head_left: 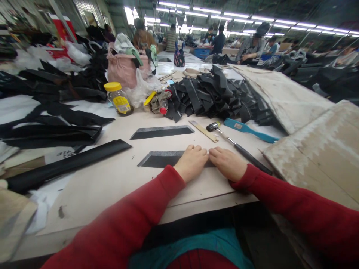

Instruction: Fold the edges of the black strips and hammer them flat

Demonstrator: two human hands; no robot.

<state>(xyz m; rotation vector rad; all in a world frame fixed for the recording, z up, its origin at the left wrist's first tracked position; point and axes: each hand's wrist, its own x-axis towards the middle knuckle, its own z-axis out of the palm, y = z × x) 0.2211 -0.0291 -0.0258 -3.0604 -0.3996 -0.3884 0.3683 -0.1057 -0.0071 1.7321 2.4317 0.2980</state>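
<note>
Head view: black fabric strip (159, 160) on pale table (112, 186), beneath left hand (191, 162), loosely curled, not gripping; right hand (227, 163) equally loose at strip's end. Hammer (246, 154) just right of right hand: knock risk from careless sideways reach.

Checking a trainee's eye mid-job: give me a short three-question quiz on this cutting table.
1. Which lies nearer the hammer: the left hand or the right hand?
2. True or false: the left hand rests on the grey-and-black strip.
3. What colour is the lid of the jar?

Key: 1. right hand; 2. true; 3. yellow.
</note>
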